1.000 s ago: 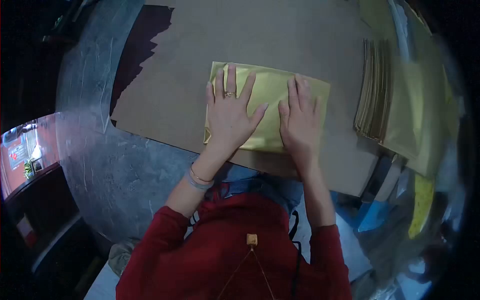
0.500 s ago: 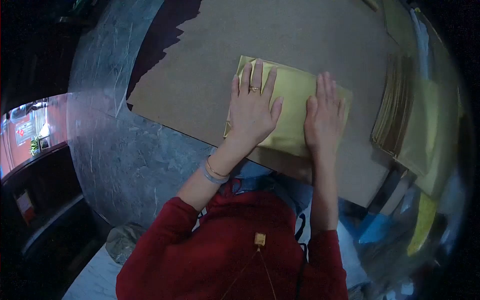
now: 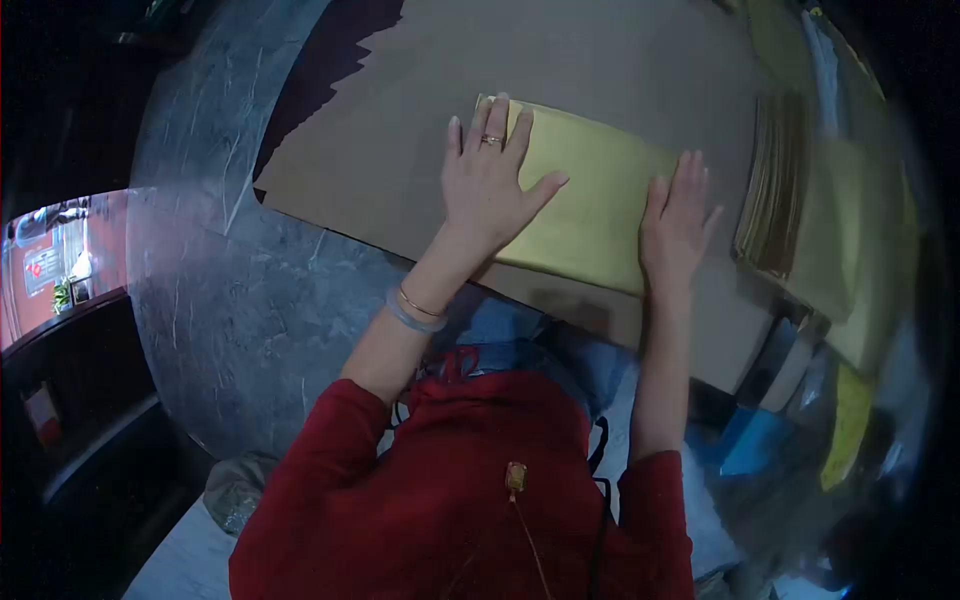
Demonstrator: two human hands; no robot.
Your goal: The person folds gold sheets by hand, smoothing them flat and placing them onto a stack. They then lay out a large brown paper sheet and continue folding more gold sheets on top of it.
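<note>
The yellow packet (image 3: 590, 190) lies on the cardboard (image 3: 390, 170) in front of the person, the left hand (image 3: 488, 195) spread flat over its left edge with the thumb out, the right hand (image 3: 678, 230) at its right edge, fingers close together, thumb and little finger apart. To the right, near that hand, lies a stack (image 3: 772, 190) of brown-edged pieces. At far left, a white notice (image 3: 41, 269) bears marks too small to read.
</note>
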